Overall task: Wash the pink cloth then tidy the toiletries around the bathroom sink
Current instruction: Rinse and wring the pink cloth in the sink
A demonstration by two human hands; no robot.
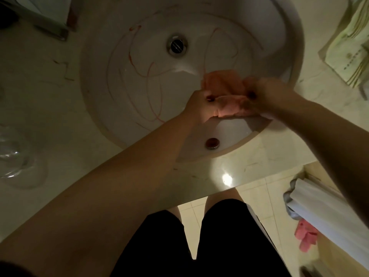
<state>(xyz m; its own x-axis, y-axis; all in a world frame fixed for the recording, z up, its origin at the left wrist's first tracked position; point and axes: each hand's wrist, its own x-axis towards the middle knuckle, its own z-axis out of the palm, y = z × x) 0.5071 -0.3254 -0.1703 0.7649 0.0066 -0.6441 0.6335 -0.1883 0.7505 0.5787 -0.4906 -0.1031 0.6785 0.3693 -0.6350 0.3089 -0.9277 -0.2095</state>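
Status: washing step underway, tidy step not started, judging by the layout.

My left hand [201,102] and right hand [265,96] are both closed on the crumpled pink fabric cloth [225,92], one at each end, bunching it between them. Cloth sits over the round white ceramic sink basin [123,92], toward 4 o'clock of the bowl, above the near rim. Can't tell whether it's touching the porcelain. Can't tell if water is running; no tap or stream in view. Cloth has a dark patch near my right fingers, so I'd say not clean yet.

Chrome drain [177,45] at 12 o'clock of the bowl, open. Red scribble marks [151,76] across the basin wall, 9 to 1 o'clock. Round overflow hole [212,143] at 6 o'clock.

Left to do, my read: finish scrubbing, rinse, wring. Then the counter: clear crumpled plastic item [14,154] at 8 o'clock of the sink, folded pale green striped towel [351,47] at 2 o'clock, dark-framed object [48,21] at 10 o'clock, too cropped to identify. No actual toiletry bottles in view.
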